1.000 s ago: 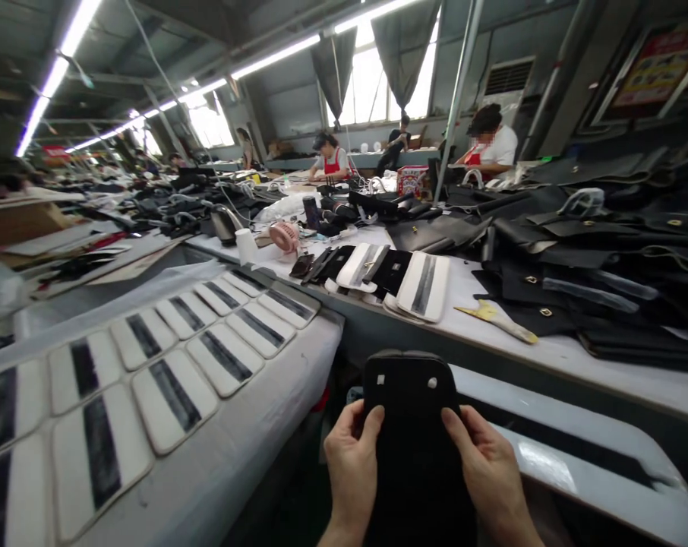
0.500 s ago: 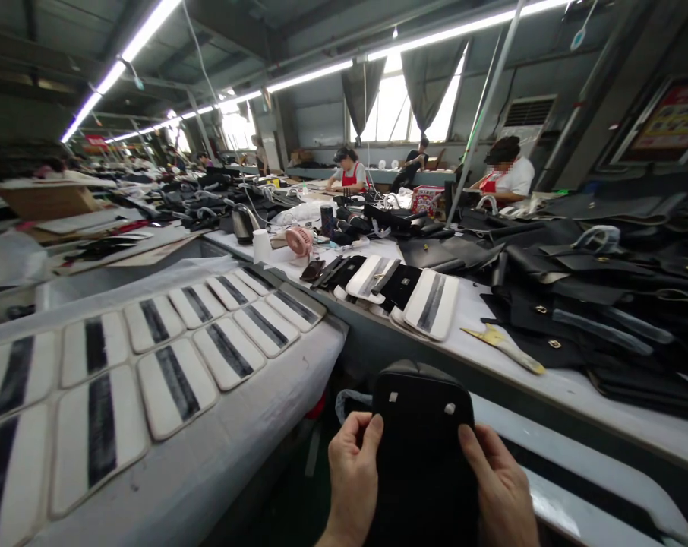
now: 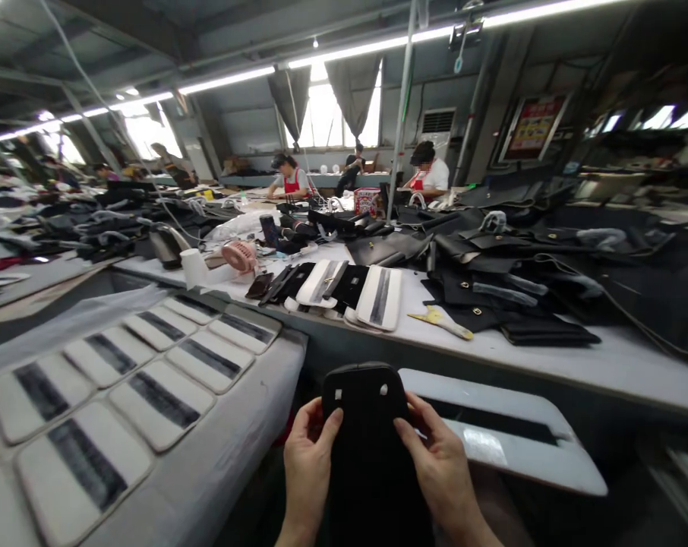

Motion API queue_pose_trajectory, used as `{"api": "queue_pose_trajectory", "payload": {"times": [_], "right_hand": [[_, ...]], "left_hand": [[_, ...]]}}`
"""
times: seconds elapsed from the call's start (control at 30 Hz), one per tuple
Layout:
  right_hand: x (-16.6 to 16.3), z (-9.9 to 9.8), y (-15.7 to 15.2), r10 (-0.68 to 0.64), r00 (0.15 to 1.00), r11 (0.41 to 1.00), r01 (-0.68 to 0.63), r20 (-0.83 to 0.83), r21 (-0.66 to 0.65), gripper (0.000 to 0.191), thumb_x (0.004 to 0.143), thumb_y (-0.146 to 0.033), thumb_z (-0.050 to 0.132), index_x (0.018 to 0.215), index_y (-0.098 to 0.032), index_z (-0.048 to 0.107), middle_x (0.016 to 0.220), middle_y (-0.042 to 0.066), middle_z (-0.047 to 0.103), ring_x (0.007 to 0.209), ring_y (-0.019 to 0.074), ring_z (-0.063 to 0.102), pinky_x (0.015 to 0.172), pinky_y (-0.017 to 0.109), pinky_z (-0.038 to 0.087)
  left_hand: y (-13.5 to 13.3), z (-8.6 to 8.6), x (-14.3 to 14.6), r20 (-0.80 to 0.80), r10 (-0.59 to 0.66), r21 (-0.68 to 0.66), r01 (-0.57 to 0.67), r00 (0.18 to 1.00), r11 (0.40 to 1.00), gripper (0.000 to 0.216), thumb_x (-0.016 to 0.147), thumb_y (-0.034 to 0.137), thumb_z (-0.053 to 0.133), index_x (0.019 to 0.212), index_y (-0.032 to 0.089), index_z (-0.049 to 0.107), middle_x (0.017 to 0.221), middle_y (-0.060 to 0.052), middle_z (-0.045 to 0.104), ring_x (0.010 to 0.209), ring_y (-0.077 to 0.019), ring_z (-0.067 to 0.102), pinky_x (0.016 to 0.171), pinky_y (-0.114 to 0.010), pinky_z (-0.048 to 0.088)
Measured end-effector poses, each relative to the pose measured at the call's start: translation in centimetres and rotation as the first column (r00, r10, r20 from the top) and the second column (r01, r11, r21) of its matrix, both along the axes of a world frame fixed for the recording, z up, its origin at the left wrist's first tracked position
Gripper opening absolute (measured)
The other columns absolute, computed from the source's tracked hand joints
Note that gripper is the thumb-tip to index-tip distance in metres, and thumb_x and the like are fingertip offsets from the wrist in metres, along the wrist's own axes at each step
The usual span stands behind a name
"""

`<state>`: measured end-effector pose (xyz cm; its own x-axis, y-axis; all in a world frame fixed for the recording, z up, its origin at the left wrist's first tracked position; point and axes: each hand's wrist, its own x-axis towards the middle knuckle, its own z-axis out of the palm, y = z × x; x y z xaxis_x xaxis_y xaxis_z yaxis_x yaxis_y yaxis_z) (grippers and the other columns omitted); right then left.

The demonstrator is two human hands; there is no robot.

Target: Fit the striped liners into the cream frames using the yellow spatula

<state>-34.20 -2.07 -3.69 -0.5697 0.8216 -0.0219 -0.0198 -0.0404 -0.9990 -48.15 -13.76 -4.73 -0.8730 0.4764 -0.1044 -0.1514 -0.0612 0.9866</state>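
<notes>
Between both hands I hold a black bag panel (image 3: 367, 456), its rounded end up, with two small pale fasteners near the top corners. My left hand (image 3: 310, 456) grips its left edge, thumb on the front and fingers behind. On the opposite edge my right hand (image 3: 440, 456) pinches in the same way. The panel's lower part runs out of the picture. Just beyond my right hand lies a pale board (image 3: 526, 463) with a dark slot. White panels (image 3: 42, 479) with a black stripe each lie in rows on the table to the left.
On the far bench, stacked white and black flaps (image 3: 386, 304) sit beside a yellow-handled tool (image 3: 440, 322). Black bag pieces (image 3: 486, 296) pile up at right. A pink fan (image 3: 238, 256), white cup (image 3: 194, 268) and kettle (image 3: 168, 245) stand left. Several people work behind.
The view has turned right, so the benches and white panels shift left in the picture. Both hands keep their hold on the black bag panel, which now appears further left.
</notes>
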Motion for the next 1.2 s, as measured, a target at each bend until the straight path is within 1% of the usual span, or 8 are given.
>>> {"api": "queue_pose_trajectory", "payload": {"times": [0.17,0.33,0.43,0.5,0.6,0.73,0.93,1.2], "right_hand": [[0.1,-0.8,-0.2,-0.057,0.998,0.997,0.058,-0.010,0.057,0.040,0.085,-0.044,0.065,0.119,-0.022,0.068,0.114,0.009,0.070,0.099,0.0268,0.067,0.089,0.038,0.055],[-0.1,-0.2,0.5,-0.060,0.998,0.995,0.059,0.010,0.076,0.036,0.086,-0.045,0.065,0.106,-0.016,0.073,0.087,0.007,0.073,0.078,0.0235,0.067,0.070,0.032,0.054],[-0.1,0.4,1.5,-0.069,0.993,0.977,0.047,0.098,0.206,0.037,0.090,-0.045,0.059,0.112,-0.017,0.069,0.080,0.005,0.068,0.071,0.0200,0.063,0.062,0.030,0.052],[-0.3,1.2,2.4,-0.087,0.988,0.917,0.030,0.124,0.398,0.038,0.093,-0.039,0.055,0.125,-0.020,0.062,0.100,0.007,0.067,0.088,0.0220,0.063,0.073,0.033,0.055],[-1.1,2.7,3.7,-0.066,0.987,0.706,-0.058,0.147,0.705,0.046,0.094,-0.029,0.053,0.140,-0.027,0.049,0.135,0.009,0.053,0.123,0.0259,0.050,0.102,0.044,0.047],[-2.9,3.9,3.9,0.024,0.971,0.488,-0.221,0.240,0.845,0.043,0.091,-0.017,0.056,0.133,-0.026,0.055,0.139,0.008,0.050,0.132,0.0277,0.038,0.110,0.049,0.037],[-4.3,3.5,2.8,0.037,0.991,0.488,-0.132,0.131,0.863,0.015,0.089,-0.009,0.059,0.094,-0.023,0.058,0.098,0.004,0.063,0.100,0.0244,0.053,0.090,0.045,0.038],[-3.5,4.1,2.5,0.229,0.959,0.438,-0.255,0.166,0.862,0.015,0.092,-0.008,0.056,0.089,-0.023,0.060,0.082,0.001,0.059,0.080,0.0183,0.051,0.077,0.037,0.035]], "left_hand": [[0.3,-0.5,0.3,0.025,0.022,-0.055,-0.020,0.999,0.998,0.052,0.075,0.051,0.074,0.114,0.020,0.062,0.105,-0.007,0.071,0.094,-0.0249,0.068,0.084,-0.035,0.054],[0.0,-0.2,0.3,-0.013,0.045,-0.099,-0.046,0.999,0.994,0.054,0.073,0.055,0.074,0.110,0.018,0.065,0.100,-0.006,0.072,0.086,-0.0240,0.069,0.077,-0.033,0.055],[0.0,-0.1,0.4,-0.022,0.035,-0.091,-0.037,0.999,0.995,0.054,0.074,0.056,0.072,0.110,0.017,0.065,0.100,-0.007,0.072,0.088,-0.0241,0.069,0.079,-0.033,0.054],[0.2,-0.2,0.6,-0.058,0.041,-0.110,-0.047,0.997,0.993,0.053,0.075,0.057,0.071,0.110,0.017,0.064,0.101,-0.007,0.072,0.089,-0.0248,0.068,0.081,-0.035,0.054],[0.7,-0.3,1.0,-0.153,0.043,-0.131,-0.063,0.987,0.989,0.051,0.078,0.055,0.068,0.112,0.017,0.063,0.104,-0.009,0.070,0.094,-0.0259,0.067,0.086,-0.037,0.052],[1.3,-0.2,1.6,-0.244,0.011,-0.112,-0.040,0.970,0.993,0.044,0.087,0.048,0.061,0.119,0.018,0.059,0.111,-0.009,0.067,0.101,-0.0244,0.064,0.093,-0.037,0.048],[1.2,0.4,1.8,-0.376,-0.022,-0.111,-0.022,0.926,0.994,0.033,0.093,0.036,0.055,0.123,0.025,0.059,0.111,-0.005,0.064,0.103,-0.0202,0.060,0.094,-0.032,0.045],[1.6,0.8,1.6,-0.437,-0.079,-0.185,-0.004,0.896,0.983,0.054,0.084,0.026,0.065,0.136,0.029,0.053,0.110,-0.004,0.059,0.105,-0.0221,0.057,0.096,-0.034,0.044]]}}
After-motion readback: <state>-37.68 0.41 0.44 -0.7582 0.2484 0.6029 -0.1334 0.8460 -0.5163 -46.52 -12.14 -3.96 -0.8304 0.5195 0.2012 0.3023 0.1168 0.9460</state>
